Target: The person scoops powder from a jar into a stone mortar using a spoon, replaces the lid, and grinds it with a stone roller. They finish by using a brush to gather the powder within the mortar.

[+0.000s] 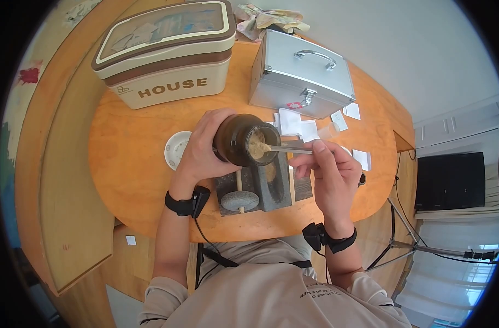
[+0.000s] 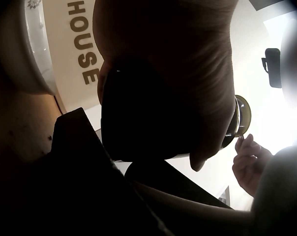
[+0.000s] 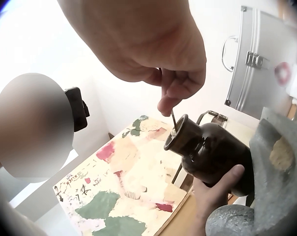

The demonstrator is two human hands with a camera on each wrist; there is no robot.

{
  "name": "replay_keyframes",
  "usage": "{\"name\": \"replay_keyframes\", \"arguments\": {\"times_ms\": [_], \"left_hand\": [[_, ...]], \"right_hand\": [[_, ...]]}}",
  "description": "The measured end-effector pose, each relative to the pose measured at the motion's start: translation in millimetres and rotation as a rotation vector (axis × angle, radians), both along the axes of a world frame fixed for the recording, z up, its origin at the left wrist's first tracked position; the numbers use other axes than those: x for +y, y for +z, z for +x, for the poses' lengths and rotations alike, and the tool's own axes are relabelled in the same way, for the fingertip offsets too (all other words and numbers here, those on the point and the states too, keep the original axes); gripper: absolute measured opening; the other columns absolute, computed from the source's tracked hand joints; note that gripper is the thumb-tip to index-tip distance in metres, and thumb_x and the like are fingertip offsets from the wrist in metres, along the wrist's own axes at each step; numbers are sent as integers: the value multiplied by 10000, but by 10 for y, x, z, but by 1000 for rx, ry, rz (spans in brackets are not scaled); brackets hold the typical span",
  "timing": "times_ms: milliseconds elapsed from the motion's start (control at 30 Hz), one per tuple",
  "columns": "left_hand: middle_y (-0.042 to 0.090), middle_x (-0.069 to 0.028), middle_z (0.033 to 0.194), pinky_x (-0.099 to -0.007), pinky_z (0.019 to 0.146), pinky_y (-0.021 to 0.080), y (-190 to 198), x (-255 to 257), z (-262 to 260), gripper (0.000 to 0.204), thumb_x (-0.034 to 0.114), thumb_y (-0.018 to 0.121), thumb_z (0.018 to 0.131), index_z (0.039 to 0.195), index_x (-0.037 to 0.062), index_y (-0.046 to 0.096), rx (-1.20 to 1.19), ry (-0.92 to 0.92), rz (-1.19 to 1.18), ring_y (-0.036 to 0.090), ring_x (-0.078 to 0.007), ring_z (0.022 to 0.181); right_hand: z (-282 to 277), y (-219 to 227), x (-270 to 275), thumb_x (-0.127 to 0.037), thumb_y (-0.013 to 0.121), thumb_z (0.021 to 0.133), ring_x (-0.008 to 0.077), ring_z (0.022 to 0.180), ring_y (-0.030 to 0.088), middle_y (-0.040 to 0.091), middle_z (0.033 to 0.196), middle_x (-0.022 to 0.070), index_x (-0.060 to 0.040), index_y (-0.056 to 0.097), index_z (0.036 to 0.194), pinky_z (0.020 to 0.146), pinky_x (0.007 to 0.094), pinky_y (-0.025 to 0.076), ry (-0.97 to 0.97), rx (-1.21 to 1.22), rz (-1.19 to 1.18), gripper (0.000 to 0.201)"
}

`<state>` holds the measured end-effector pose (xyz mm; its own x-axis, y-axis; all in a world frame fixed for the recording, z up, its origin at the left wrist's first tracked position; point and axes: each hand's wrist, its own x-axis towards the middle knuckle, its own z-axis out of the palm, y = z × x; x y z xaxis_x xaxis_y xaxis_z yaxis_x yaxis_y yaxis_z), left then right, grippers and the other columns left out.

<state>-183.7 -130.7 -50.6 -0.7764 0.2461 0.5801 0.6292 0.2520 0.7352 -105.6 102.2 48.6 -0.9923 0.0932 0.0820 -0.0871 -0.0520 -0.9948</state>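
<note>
A dark brown jar [image 1: 234, 140] is gripped by the left hand [image 1: 201, 143], tilted with its mouth toward the right hand. The right hand [image 1: 332, 174] pinches a thin metal utensil [image 1: 293, 149] whose tip, with tan powder on it, is inside the jar's mouth. In the right wrist view the jar [image 3: 218, 156] leans with the utensil entering its neck, and the right hand [image 3: 163, 54] is above it. Below the jar, a grey stone trough [image 1: 271, 194] holds some tan powder. Beside it lies a stone wheel [image 1: 239, 201] with a wooden axle.
A cream box marked HOUSE [image 1: 167, 71] stands at the back left, a silver case [image 1: 304, 76] at the back right. White papers [image 1: 291, 122] lie before the case. A small white dish [image 1: 176, 151] sits left of the left hand. A black screen [image 1: 450, 180] is at the far right.
</note>
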Motion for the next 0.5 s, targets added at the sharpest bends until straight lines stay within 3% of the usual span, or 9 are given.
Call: {"name": "replay_keyframes", "arguments": {"times_ms": [433,500], "left_hand": [[634,-158,1253,-425,970,531,-34,-15,-6,903,116,958,552,1353,65,543,-21,2,15,640,-361,1135],[623,-137,1306,-400,1025,512,-76,-37,-7,940,113,969,566,1392,50,525,-71,-8,4,629,-304,1206]], "right_hand": [[44,71,180,-186,580,1078,160,649,648,763,839,185,74,708,1105,659,296,551,-48,47,-7,290],[85,72,234,-185,580,1077,159,648,649,764,843,185,73,710,1103,656,295,551,-63,53,-22,290]]}}
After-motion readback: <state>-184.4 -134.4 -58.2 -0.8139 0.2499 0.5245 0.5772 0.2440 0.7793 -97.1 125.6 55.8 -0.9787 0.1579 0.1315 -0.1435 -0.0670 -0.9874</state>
